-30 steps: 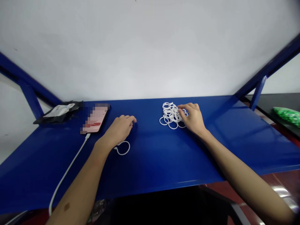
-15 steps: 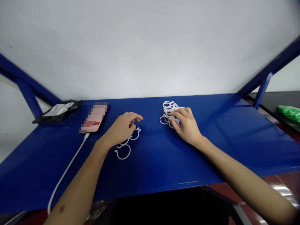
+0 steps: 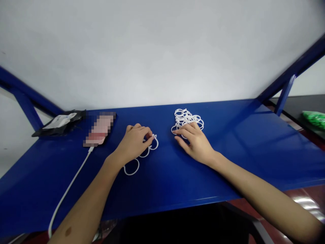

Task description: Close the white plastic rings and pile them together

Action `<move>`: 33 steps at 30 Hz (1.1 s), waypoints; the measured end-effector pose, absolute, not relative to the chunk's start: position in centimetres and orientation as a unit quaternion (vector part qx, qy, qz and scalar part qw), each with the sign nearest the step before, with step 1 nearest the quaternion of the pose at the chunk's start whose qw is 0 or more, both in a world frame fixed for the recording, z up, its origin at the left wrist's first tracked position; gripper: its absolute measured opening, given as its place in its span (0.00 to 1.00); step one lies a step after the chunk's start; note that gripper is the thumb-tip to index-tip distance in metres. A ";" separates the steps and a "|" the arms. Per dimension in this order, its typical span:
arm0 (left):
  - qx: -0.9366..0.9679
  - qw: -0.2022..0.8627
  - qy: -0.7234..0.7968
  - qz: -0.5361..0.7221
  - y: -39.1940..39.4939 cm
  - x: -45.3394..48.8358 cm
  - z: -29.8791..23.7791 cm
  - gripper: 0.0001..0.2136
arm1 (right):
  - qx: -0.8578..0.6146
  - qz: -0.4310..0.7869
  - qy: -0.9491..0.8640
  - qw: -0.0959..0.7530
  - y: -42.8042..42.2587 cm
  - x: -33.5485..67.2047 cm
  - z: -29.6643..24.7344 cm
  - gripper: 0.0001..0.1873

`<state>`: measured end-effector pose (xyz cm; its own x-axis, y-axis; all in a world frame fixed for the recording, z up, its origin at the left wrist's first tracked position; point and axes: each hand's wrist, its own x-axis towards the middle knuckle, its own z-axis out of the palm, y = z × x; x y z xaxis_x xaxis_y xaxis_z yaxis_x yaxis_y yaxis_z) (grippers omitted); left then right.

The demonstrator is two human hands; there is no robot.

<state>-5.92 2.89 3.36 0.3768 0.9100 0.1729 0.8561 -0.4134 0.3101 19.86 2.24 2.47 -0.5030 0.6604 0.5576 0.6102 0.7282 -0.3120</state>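
Note:
My left hand (image 3: 133,142) is closed, with thumb and index finger pinching the clasp end of a white plastic ring (image 3: 157,143). Below that hand another loose white ring (image 3: 138,166) lies on the blue table, and one more shows between them, partly covered by the hand. My right hand (image 3: 196,140) has its fingers apart and rests at the near edge of a heap of similar white rings (image 3: 186,117). Its fingertips touch or hover over the front rings; no ring appears gripped.
On the blue table (image 3: 177,183), a phone (image 3: 100,128) with a white charging cable (image 3: 69,186) lies to the left. Behind it is a black plastic packet (image 3: 59,123) with a white label. Blue braces rise at both sides, before a pale wall. A green bag (image 3: 315,119) sits far right.
My left hand has shifted slightly right and closed on a ring, moving it right. My right hand has drawn slightly back toward me and left, uncovering more of the heap.

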 end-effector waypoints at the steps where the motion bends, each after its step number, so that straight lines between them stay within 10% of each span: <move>1: 0.822 0.089 0.535 0.175 2.7 -5.6 3.5 0.07 | -0.362 0.045 -0.870 0.331 2.1 19.7 2.5 0.12; 33: 0.792 0.201 0.467 0.339 1.0 -2.3 2.5 0.06 | -0.252 0.225 -0.888 0.311 1.3 19.8 1.6 0.11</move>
<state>-2.28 1.00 2.49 0.3343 0.8755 0.3489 0.6021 -0.4832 0.6356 19.79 1.27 1.58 -0.6792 0.5879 0.4394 0.3080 0.7717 -0.5564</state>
